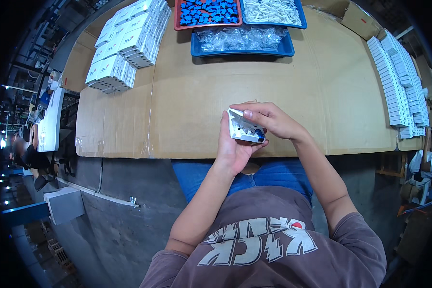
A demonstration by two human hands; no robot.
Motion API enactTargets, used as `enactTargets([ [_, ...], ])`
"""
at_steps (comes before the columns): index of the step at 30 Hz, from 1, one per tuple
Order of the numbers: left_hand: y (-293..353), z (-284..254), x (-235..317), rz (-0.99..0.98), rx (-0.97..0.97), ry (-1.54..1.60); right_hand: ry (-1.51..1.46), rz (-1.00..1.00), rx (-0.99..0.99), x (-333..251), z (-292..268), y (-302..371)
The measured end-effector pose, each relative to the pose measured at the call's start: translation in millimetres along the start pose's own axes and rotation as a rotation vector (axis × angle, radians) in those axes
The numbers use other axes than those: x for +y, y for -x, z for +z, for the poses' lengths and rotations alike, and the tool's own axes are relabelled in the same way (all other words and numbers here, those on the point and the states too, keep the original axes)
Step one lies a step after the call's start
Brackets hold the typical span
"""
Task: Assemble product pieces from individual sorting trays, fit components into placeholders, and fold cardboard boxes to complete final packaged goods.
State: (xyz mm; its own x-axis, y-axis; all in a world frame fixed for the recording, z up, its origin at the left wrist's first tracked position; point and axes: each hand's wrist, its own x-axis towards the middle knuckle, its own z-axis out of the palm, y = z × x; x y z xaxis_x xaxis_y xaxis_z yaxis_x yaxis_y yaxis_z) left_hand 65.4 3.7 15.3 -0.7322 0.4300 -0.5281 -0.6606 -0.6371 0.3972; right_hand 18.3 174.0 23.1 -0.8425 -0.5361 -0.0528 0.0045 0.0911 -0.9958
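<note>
Both hands worked over the near edge of the surface (321, 96), a cardboard-covered bench, just above the person's lap. The left hand (231, 146) was cupped under a small white plastic housing (245, 127), fingers curled up around its left end so the open face stayed toward the camera. The right hand (269, 119) was closed over the top edge, thumb and forefinger pinching the upper left corner, the remaining fingers bent along the far side. Held this way, probably to steady it while a part was seated. A small blue piece (259, 134) showed at the housing's lower right end.

The housing's long axis ran from upper left to lower right, tilted, blue end toward the person's right.

Supplies sat at arm's reach at the far edge: a red tray of blue parts (209, 12), a blue tray of white parts (272, 10), and a blue tray of clear bags (241, 39). Stacked white boxes (127, 43) lay far left; a row of white boxes (398, 81) lined the right.
</note>
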Motion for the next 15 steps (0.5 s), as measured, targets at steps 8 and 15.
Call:
enactTargets([
  [8,-7,-4,2,-0.03,0.013,0.07,0.018,0.066,0.03,-9,1,-8],
  [15,-11,-12,3,-0.037,-0.037,0.112,0.088,0.156,0.027,-10,1,-14],
])
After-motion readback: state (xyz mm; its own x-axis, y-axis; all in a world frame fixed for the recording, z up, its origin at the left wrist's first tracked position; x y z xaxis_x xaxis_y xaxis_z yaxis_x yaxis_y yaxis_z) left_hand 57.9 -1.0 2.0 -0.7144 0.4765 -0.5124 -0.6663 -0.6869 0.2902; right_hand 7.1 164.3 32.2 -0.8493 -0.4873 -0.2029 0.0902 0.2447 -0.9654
